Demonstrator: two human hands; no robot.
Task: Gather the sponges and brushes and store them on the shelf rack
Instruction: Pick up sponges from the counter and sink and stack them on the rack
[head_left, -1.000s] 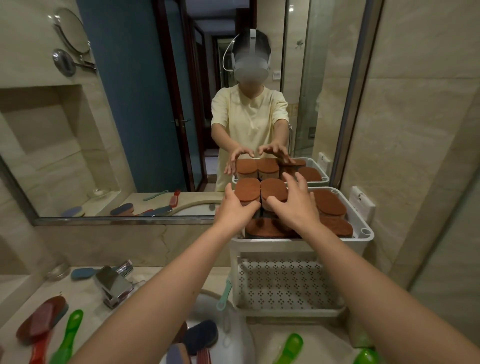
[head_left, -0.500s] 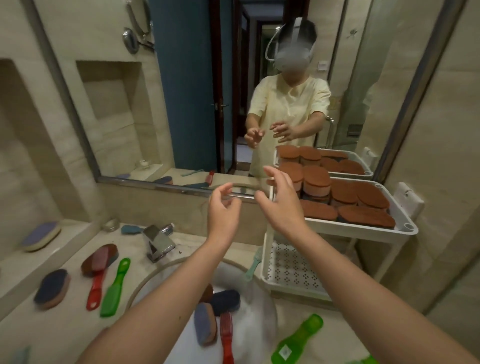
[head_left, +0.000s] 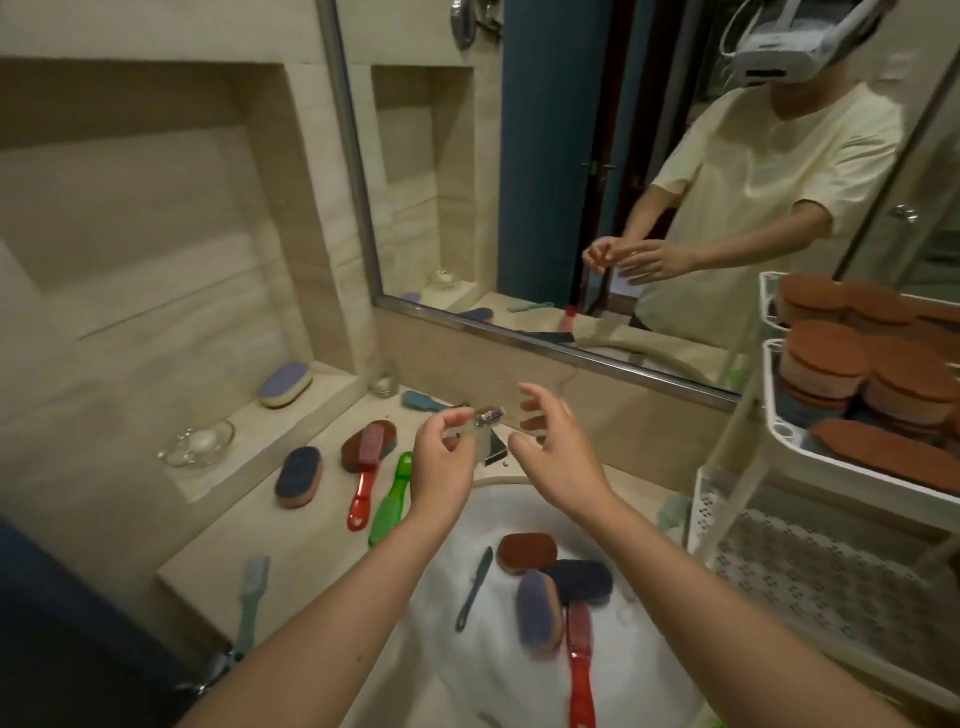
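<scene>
Both empty: left hand (head_left: 442, 460), right hand (head_left: 558, 453) now away from shelf rack (head_left: 772, 395).

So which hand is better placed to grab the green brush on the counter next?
Left, probably. The left hand hovers empty just beside the green brush; the right hand is farther off, toward the rack.

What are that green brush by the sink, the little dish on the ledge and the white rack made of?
The green brush looks like glossy translucent plastic: its handle glows with light. The dish seems clear glass, perhaps clear plastic: the ledge shows through it. The rack appears matte white moulded plastic, with a perforated lower shelf.
</scene>
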